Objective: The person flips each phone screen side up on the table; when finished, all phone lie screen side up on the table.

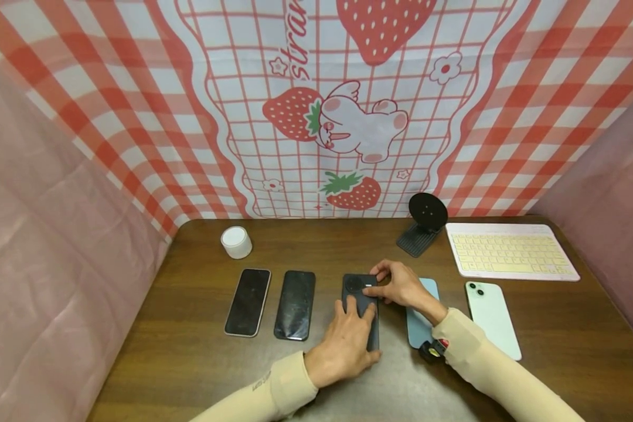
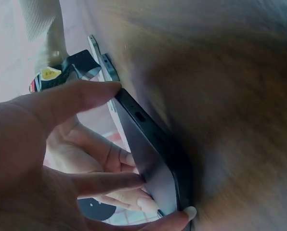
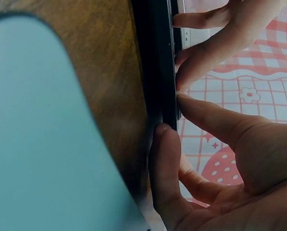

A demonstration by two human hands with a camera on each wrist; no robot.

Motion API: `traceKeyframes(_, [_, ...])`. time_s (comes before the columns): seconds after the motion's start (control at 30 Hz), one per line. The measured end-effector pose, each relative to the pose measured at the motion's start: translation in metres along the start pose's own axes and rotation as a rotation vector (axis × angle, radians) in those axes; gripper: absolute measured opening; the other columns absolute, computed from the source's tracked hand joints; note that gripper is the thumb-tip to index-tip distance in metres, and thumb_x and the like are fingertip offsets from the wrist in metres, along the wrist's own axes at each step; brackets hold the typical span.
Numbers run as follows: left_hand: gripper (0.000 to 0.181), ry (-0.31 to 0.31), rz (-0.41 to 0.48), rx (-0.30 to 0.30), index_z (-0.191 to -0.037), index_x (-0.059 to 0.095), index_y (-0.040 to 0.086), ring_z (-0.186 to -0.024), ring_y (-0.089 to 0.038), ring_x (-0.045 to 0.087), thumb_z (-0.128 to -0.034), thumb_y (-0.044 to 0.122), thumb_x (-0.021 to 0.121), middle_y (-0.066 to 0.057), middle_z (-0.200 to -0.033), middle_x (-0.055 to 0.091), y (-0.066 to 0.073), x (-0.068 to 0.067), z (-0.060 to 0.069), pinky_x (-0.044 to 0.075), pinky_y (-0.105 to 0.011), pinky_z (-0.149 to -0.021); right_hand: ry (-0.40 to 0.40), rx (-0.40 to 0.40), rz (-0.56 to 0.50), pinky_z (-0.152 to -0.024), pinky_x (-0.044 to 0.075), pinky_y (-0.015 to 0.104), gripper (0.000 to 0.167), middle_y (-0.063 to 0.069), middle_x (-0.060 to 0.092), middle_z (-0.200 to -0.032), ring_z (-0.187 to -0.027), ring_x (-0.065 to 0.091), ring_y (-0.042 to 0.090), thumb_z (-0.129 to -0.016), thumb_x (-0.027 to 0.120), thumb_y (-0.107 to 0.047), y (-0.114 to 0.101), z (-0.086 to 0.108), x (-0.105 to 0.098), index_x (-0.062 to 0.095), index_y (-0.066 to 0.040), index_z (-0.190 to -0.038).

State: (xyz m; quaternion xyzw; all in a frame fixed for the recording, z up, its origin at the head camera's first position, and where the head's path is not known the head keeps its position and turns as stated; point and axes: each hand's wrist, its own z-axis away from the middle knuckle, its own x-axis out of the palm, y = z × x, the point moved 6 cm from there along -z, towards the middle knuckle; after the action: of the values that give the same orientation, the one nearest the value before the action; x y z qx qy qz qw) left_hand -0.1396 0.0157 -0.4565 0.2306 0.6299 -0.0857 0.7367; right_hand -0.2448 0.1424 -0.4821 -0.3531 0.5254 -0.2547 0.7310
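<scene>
A dark phone (image 1: pixel 361 300) lies back up in the middle of the table, its round camera block toward the far end. My left hand (image 1: pixel 344 346) grips it across its width from the near end. In the left wrist view, the thumb is at one bottom corner of the phone (image 2: pixel 150 149), a finger rests on the back and another holds the opposite edge. At the far right corner, my right hand (image 1: pixel 403 286) pinches the phone, thumb on the back beside the camera block. Whether the phone touches the table fully cannot be told.
A light blue phone (image 1: pixel 421 328) lies under the right forearm, and a pale green phone (image 1: pixel 493 319) farther right. Two black-screened phones, one (image 1: pixel 248 303) and another (image 1: pixel 295 305), lie left. Behind stand a white cylinder (image 1: pixel 236 244), a black stand (image 1: pixel 427 212) and a keyboard (image 1: pixel 511 253).
</scene>
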Motion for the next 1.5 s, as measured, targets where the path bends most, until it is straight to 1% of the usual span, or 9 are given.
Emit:
traceKeyframes(0.13, [0.092,-0.003,0.081,-0.044,-0.152,0.053,0.010,-0.107,-0.035,0.049,-0.0767,0.048,0.091,-0.027,-0.133,0.051,-0.005,0.001,0.001,0.058,-0.033,-0.077,-0.031,-0.013,-0.033,-0.057,0.060,0.033,0.041,0.014,0.066,-0.094,-0.064,0.068,0.016,-0.086,0.087,-0.018,-0.001,0.001,0.002,0.065,-0.002,-0.116])
traceKeyframes(0.27, [0.092,0.001,0.117,-0.050,-0.153,0.052,0.012,-0.106,-0.035,0.049,-0.0760,0.045,0.091,-0.027,-0.131,0.051,-0.007,0.001,0.002,0.059,-0.034,-0.075,-0.038,-0.015,-0.069,-0.057,0.060,0.034,0.039,0.012,0.065,-0.092,-0.066,0.067,0.016,-0.088,0.085,-0.016,-0.001,0.001,0.002,0.064,-0.001,-0.118])
traceKeyframes(0.37, [0.093,-0.011,0.138,-0.047,-0.154,0.050,0.012,-0.111,-0.038,0.050,-0.0771,0.045,0.090,-0.029,-0.136,0.050,-0.008,0.001,0.002,0.059,-0.037,-0.079,-0.036,-0.015,-0.087,-0.057,0.060,0.034,0.035,0.012,0.066,-0.091,-0.065,0.066,0.015,-0.091,0.080,-0.013,-0.002,0.002,0.002,0.064,0.000,-0.120])
traceKeyframes(0.57, [0.094,-0.042,0.205,-0.065,-0.157,0.045,0.015,-0.128,-0.048,0.050,-0.0788,0.043,0.089,-0.035,-0.150,0.043,-0.012,0.002,0.003,0.060,-0.047,-0.089,-0.044,-0.021,-0.128,-0.057,0.060,0.034,0.029,0.014,0.066,-0.092,-0.063,0.066,0.014,-0.096,0.069,-0.007,-0.004,0.003,0.000,0.062,0.001,-0.124])
traceKeyframes(0.8, [0.095,-0.031,0.273,-0.066,-0.159,0.042,0.015,-0.126,-0.048,0.051,-0.0796,0.042,0.087,-0.032,-0.148,0.044,-0.017,0.000,0.005,0.058,-0.049,-0.091,-0.090,-0.047,-0.213,-0.060,0.061,0.034,0.036,0.014,0.064,-0.095,-0.068,0.067,0.014,-0.094,0.064,-0.003,-0.006,0.003,-0.001,0.060,0.004,-0.129])
traceKeyframes(1.1, [0.096,-0.039,0.376,-0.092,-0.163,0.033,0.015,-0.135,-0.061,0.047,-0.0836,0.043,0.080,-0.036,-0.152,0.042,-0.023,0.001,0.006,0.050,-0.059,-0.106,-0.127,-0.046,-0.247,-0.067,0.063,0.039,0.042,0.022,0.065,-0.108,-0.075,0.069,0.018,-0.098,0.061,-0.004,-0.009,0.006,-0.002,0.057,0.001,-0.139])
traceKeyframes(1.23, [0.096,-0.036,0.399,-0.098,-0.164,0.032,0.017,-0.135,-0.058,0.048,-0.0839,0.043,0.079,-0.035,-0.154,0.041,-0.025,0.001,0.007,0.051,-0.058,-0.105,-0.134,-0.046,-0.263,-0.068,0.063,0.038,0.043,0.023,0.064,-0.112,-0.076,0.069,0.018,-0.099,0.062,-0.006,-0.009,0.007,-0.002,0.056,0.000,-0.141])
traceKeyframes(1.37, [0.096,-0.040,0.414,-0.099,-0.164,0.031,0.019,-0.134,-0.052,0.051,-0.0839,0.043,0.079,-0.033,-0.155,0.041,-0.027,0.000,0.008,0.053,-0.056,-0.102,-0.142,-0.059,-0.291,-0.067,0.062,0.034,0.044,0.023,0.064,-0.110,-0.076,0.069,0.018,-0.099,0.061,-0.004,-0.010,0.006,-0.002,0.054,0.002,-0.143])
traceKeyframes(1.5, [0.096,-0.051,0.437,-0.103,-0.165,0.029,0.020,-0.135,-0.050,0.051,-0.0851,0.042,0.077,-0.031,-0.155,0.042,-0.029,-0.001,0.009,0.052,-0.056,-0.103,-0.175,-0.094,-0.328,-0.067,0.063,0.035,0.052,0.021,0.064,-0.106,-0.077,0.070,0.018,-0.100,0.057,0.000,-0.012,0.007,0.000,0.046,0.004,-0.151])
